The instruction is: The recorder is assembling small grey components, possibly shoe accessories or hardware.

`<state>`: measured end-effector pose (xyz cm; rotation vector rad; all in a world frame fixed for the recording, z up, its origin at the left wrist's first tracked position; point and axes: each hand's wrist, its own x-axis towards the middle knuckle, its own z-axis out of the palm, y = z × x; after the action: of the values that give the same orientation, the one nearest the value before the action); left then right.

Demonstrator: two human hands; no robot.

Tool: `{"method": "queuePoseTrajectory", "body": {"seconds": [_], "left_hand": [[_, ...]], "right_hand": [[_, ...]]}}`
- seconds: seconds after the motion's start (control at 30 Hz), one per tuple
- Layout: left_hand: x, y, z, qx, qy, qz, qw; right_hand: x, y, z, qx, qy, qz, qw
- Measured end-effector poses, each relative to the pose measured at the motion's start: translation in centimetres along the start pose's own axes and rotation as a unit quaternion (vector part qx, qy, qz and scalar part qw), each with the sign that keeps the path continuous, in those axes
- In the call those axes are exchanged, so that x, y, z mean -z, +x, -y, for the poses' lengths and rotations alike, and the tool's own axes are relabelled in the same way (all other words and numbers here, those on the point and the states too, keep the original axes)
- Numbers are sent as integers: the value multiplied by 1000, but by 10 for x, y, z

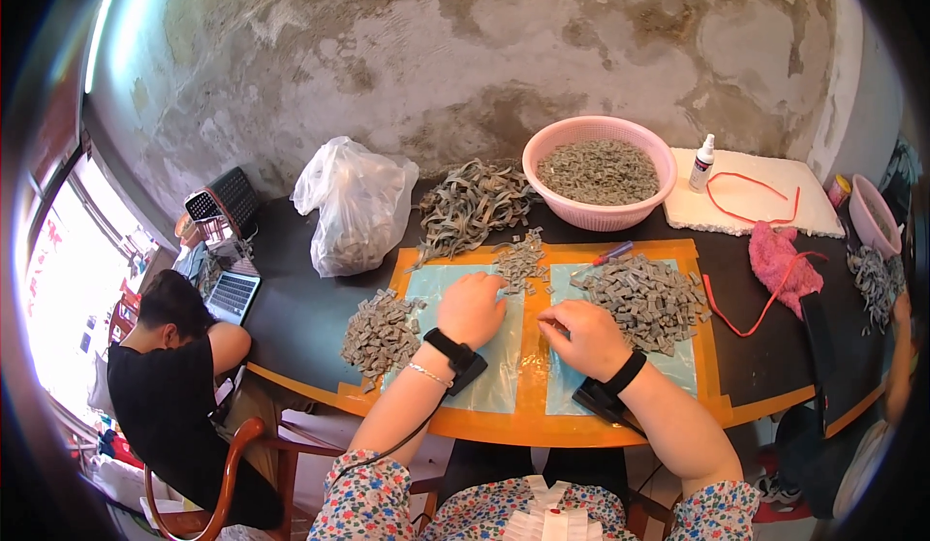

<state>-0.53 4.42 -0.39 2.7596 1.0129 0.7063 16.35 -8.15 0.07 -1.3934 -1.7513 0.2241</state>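
Observation:
My left hand (pixel 472 310) rests over the left blue sheet (pixel 494 386), back upward, its fingertips beside a small heap of grey-green chips (pixel 523 261). Its fingers are bent down and mostly hidden beneath the hand. Over the right blue sheet (pixel 572 386), my right hand (pixel 589 338) has thumb and forefinger pinched together; anything between them is too small to make out. Left of my left hand lies a pile of small flat grey pieces (pixel 380 336). A bigger pile of such pieces (pixel 644 301) is just behind my right hand. Both wrists carry black straps with devices.
Behind are a white plastic bag (pixel 358 207), tangled grey-green strips (pixel 473 207) and a pink basin (pixel 601 216) of chips. A pen (pixel 612 252), foam board (pixel 823 207), spray bottle (pixel 702 163) and pink cloth (pixel 783 265) lie rightward. A person (pixel 174 386) leans by a laptop (pixel 232 294).

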Motion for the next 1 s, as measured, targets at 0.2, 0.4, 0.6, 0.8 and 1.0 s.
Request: {"method": "queuePoseTrajectory", "body": {"seconds": [0.2,0.4,0.6,0.8,1.0], "left_hand": [[-14,17,2,84,-27,49,995],[-5,23,-1,180,-141,91,969],[-2,18,-9,265,-520,59,810],[4,6,-33,277,-714,111,634],[4,-3,-34,281,-700,104,648]], "right_hand": [[0,0,1,4,2,9,1000],[0,-1,-1,8,15,4,1000],[1,0,2,-74,73,-17,994],[-8,1,-9,-135,194,-69,969],[-8,1,-9,-127,185,-52,973]]}}
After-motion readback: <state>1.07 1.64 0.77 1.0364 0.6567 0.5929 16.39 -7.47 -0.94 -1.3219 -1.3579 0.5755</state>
